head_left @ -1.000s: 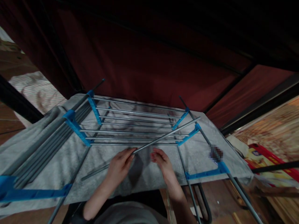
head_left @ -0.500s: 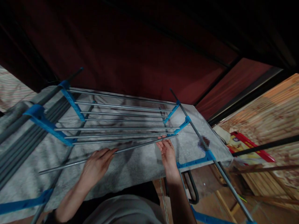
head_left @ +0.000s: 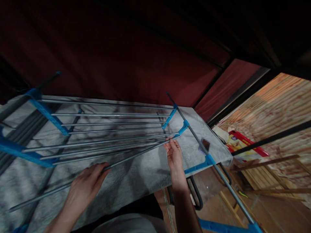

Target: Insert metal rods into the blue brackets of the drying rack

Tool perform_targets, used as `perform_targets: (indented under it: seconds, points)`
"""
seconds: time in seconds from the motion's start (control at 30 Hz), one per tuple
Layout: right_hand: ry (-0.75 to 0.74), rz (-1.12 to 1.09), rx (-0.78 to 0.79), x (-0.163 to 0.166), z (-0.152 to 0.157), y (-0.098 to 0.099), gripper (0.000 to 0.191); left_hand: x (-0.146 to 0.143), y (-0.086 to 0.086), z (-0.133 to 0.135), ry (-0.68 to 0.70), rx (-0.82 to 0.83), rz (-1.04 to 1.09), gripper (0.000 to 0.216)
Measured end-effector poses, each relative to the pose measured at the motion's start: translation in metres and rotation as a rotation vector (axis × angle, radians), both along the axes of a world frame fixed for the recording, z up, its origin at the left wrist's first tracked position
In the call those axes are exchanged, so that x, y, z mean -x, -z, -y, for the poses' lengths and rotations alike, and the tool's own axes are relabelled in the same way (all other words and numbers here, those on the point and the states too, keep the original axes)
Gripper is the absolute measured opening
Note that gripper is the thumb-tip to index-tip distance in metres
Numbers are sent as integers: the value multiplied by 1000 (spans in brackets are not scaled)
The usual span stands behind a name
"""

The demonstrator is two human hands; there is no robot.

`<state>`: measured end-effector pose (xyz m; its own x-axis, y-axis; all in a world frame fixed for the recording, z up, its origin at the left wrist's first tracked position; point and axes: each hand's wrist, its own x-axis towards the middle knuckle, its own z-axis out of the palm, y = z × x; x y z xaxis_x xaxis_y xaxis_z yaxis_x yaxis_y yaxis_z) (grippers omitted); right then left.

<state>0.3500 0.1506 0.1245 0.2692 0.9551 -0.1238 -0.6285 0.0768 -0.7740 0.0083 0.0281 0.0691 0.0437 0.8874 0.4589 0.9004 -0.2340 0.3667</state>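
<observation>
A long grey metal tube (head_left: 136,155) slants across in front of me, its near end low at the left. My left hand (head_left: 88,179) is closed around it left of its middle. Close to its far end, my right hand (head_left: 173,152) pinches it with the fingertips, beside a blue plastic bracket (head_left: 182,128). The rack beyond has several parallel metal tubes (head_left: 114,115) running between blue brackets, among them a left bracket (head_left: 31,153) and a far-left bracket (head_left: 50,115). My right fingers hide part of the tube's tip area.
The rack lies on a grey cloth-covered table (head_left: 143,178). Several loose tubes (head_left: 26,129) lie at the left. A long side pole (head_left: 225,181) reaches past the table's right edge. Further right are a red and yellow package (head_left: 247,144) and a wooden chair (head_left: 259,181). A dark red panel (head_left: 116,58) stands behind.
The held tube's left end has dropped toward me and left, and its right end has come up to the blue bracket. My view has shifted, too.
</observation>
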Motion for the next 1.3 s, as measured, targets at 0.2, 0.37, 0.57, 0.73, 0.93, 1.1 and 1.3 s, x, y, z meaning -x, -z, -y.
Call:
perform_targets:
  seconds: [0.2, 0.37, 0.57, 0.73, 0.93, 1.1, 1.3]
  points:
    - [41, -5, -1, -6, -3, -5, 21, 4, 1, -1, 21, -4, 0, 46]
    - [77, -58, 45, -11, -7, -6, 24, -4, -4, 1, 18, 25, 59, 46]
    - [84, -97, 48, -15, -8, -1, 24, -13, -9, 3, -44, 98, 1, 51]
    - [87, -149, 45, -16, -5, 0, 25, -17, -7, 3, -68, 170, -34, 50]
    - [70, -127, -39, -25, -4, 9, 29, -29, -11, 4, -64, 164, -127, 50]
    - [88, 11, -49, -40, -5, 38, 36, -42, -20, 1, -23, 142, -212, 54]
    - [74, 102, -35, -62, -5, 80, 29, -50, -18, 1, 39, 164, -307, 46]
